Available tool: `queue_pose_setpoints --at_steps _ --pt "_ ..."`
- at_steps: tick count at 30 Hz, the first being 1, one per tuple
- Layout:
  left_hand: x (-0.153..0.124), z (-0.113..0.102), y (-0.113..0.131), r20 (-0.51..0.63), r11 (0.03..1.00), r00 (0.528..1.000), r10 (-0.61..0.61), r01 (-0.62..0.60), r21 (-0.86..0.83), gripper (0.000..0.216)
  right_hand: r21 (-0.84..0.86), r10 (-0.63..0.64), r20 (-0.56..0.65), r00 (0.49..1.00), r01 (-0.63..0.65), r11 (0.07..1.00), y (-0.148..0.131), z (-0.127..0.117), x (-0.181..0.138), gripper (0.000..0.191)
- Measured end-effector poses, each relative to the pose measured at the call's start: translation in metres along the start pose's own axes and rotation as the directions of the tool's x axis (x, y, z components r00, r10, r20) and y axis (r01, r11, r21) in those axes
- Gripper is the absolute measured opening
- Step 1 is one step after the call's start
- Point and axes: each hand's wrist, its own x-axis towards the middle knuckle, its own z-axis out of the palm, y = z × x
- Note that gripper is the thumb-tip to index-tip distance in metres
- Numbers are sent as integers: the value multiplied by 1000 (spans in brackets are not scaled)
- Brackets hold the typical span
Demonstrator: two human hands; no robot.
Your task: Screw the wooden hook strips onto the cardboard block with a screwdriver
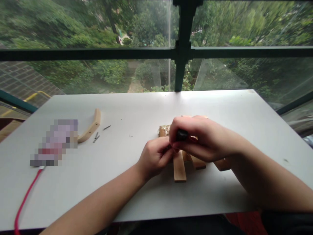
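My right hand (198,137) is closed round a tool with a black and red handle (183,134), held over a small wooden assembly (179,166) of light slats on the white table (137,195). My left hand (155,158) sits just left of it, fingers pinched together at the tool's tip; what they pinch is too small to make out. A brownish block (164,130) shows behind the hands. Much of the wooden assembly is hidden under my hands.
A curved wooden piece (91,127) lies at the left with a few small dark screws (96,137) beside it. A blurred-out object (55,142) with a red cable (25,195) lies further left. Behind the table is a glass railing over trees.
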Motion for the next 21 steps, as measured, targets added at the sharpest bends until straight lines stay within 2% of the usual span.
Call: queue_pose_setpoints --at_steps 6,11,16,18,21 --pt "1 0 -1 -5 999 1000 26 -26 19 14 -59 79 -45 996 -81 995 1 2 0 13" --pt "-1 3 -1 -42 999 998 -43 45 29 10 -94 123 -50 991 -127 987 -3 3 -1 14" --pt "-2 4 -1 -67 999 997 -33 36 41 24 -122 145 -73 987 -153 981 -4 6 -1 13" --pt "-2 4 0 -55 999 997 -50 50 4 20 -91 152 -65 986 -158 983 -6 5 -1 15" --pt "-1 4 0 -18 994 996 -83 82 -74 8 24 141 -7 990 -141 990 -10 2 -1 37"
